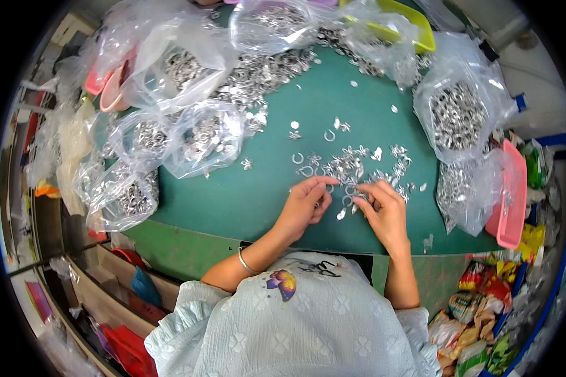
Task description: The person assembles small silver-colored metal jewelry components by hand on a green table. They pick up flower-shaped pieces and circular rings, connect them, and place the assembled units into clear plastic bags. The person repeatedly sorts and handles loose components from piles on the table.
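Small silver-coloured metal pieces (344,164), loose, heaped and overlapping on the green counter (233,201). Includes: flower shapes (248,164), some lying singly; open rings (330,140), gaps variously turned; flat, shiny slips (377,154), scattered about the heap.

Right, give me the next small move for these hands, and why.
I'd probably ease the left hand slightly toward the right hand: both curl inward at the near side of the loose silver pieces, with only a small gap between them. Whatever they pinch is too small to tell.
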`<action>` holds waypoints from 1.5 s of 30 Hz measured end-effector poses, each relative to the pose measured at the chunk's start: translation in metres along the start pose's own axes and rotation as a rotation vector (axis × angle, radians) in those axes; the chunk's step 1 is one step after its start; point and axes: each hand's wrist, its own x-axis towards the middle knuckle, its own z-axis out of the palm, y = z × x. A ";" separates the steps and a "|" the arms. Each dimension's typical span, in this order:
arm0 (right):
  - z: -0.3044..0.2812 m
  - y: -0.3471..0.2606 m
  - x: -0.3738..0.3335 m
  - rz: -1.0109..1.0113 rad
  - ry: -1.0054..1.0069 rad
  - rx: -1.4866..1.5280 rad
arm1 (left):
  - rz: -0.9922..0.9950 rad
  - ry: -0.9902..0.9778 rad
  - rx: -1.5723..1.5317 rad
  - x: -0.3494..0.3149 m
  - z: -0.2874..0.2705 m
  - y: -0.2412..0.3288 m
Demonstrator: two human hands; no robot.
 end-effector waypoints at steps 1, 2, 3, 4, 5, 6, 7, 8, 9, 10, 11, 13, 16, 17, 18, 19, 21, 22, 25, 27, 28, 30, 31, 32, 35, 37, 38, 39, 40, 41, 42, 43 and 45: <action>0.005 0.003 0.002 0.129 0.050 0.193 | -0.043 -0.003 -0.139 -0.003 -0.007 0.006; 0.006 0.008 -0.001 0.260 0.085 0.385 | -0.039 0.006 -0.176 -0.006 -0.007 0.006; 0.008 0.012 0.000 0.393 0.092 0.583 | -0.026 0.032 -0.215 -0.009 -0.006 0.002; 0.007 0.013 0.005 0.387 0.069 0.909 | -0.006 0.025 -0.233 -0.009 -0.009 0.000; 0.006 0.010 0.012 0.391 0.022 1.237 | 0.020 0.065 -0.230 -0.010 -0.010 0.002; 0.010 0.005 0.012 0.439 -0.036 1.325 | 0.023 0.067 -0.235 -0.013 -0.016 -0.002; 0.012 0.002 0.015 0.482 -0.092 1.405 | 0.021 0.061 -0.250 -0.016 -0.018 0.002; 0.013 0.002 0.018 0.482 -0.209 1.471 | 0.035 0.066 -0.261 -0.017 -0.024 -0.001; 0.017 -0.003 0.014 0.510 -0.318 1.545 | 0.022 0.080 -0.268 -0.027 -0.030 -0.004; 0.020 -0.009 0.019 0.504 -0.368 1.517 | 0.045 0.097 -0.255 -0.034 -0.036 -0.002; 0.025 -0.016 0.024 0.498 -0.415 1.488 | 0.065 0.115 -0.242 -0.041 -0.041 0.000; 0.028 -0.032 0.035 0.478 -0.491 1.403 | 0.098 0.138 -0.218 -0.049 -0.047 -0.001; 0.037 -0.076 0.050 0.467 -0.590 1.255 | 0.189 0.217 -0.164 -0.055 -0.059 -0.002; 0.039 -0.084 0.058 0.424 -0.697 1.235 | 0.231 0.239 -0.152 -0.057 -0.066 -0.001; 0.041 -0.090 0.064 0.391 -0.806 1.213 | 0.264 0.266 -0.146 -0.060 -0.071 -0.002; 0.043 -0.100 0.069 0.360 -0.913 1.190 | 0.294 0.293 -0.138 -0.063 -0.077 -0.003; 0.055 -0.123 0.077 0.321 -0.907 0.981 | 0.392 0.358 -0.106 -0.067 -0.092 -0.004; 0.060 -0.129 0.080 0.317 -0.953 0.924 | 0.436 0.386 -0.092 -0.069 -0.097 -0.005; 0.081 -0.146 0.082 0.266 -1.036 0.720 | 0.556 0.479 -0.108 -0.082 -0.105 -0.007; 0.092 -0.158 0.081 0.195 -1.048 0.605 | 0.638 0.497 -0.105 -0.079 -0.109 -0.010; 0.095 -0.167 0.079 0.108 -0.972 0.617 | 0.655 0.496 -0.098 -0.079 -0.111 -0.011; 0.106 -0.186 0.082 -0.174 -0.694 0.514 | 0.707 0.530 -0.013 -0.075 -0.115 -0.012; 0.111 -0.196 0.086 -0.304 -0.546 0.461 | 0.731 0.553 0.066 -0.073 -0.116 -0.011; 0.120 -0.206 0.095 -0.556 -0.383 0.387 | 0.751 0.577 0.147 -0.073 -0.116 -0.012; 0.158 -0.239 0.126 -0.829 -0.158 0.343 | 0.744 0.583 0.331 -0.078 -0.111 -0.008; 0.177 -0.247 0.137 -0.628 -0.240 0.415 | 0.795 0.599 0.353 -0.077 -0.111 -0.008; 0.183 -0.242 0.142 -0.603 -0.247 0.459 | 0.786 0.597 0.357 -0.079 -0.110 -0.008; 0.182 -0.243 0.141 -0.602 -0.248 0.536 | 0.777 0.601 0.353 -0.080 -0.111 -0.009; 0.179 -0.243 0.136 -0.599 -0.250 0.612 | 0.782 0.595 0.361 -0.079 -0.112 -0.010; 0.177 -0.243 0.132 -0.596 -0.252 0.688 | 0.808 0.603 0.363 -0.077 -0.114 -0.009; 0.177 -0.240 0.128 -0.687 -0.224 0.705 | 0.824 0.607 0.369 -0.076 -0.112 -0.010; 0.181 -0.240 0.127 -0.786 -0.215 0.623 | 0.842 0.612 0.374 -0.075 -0.111 -0.010; 0.194 -0.239 0.119 -0.978 -0.187 0.457 | 0.892 0.645 0.400 -0.073 -0.111 -0.012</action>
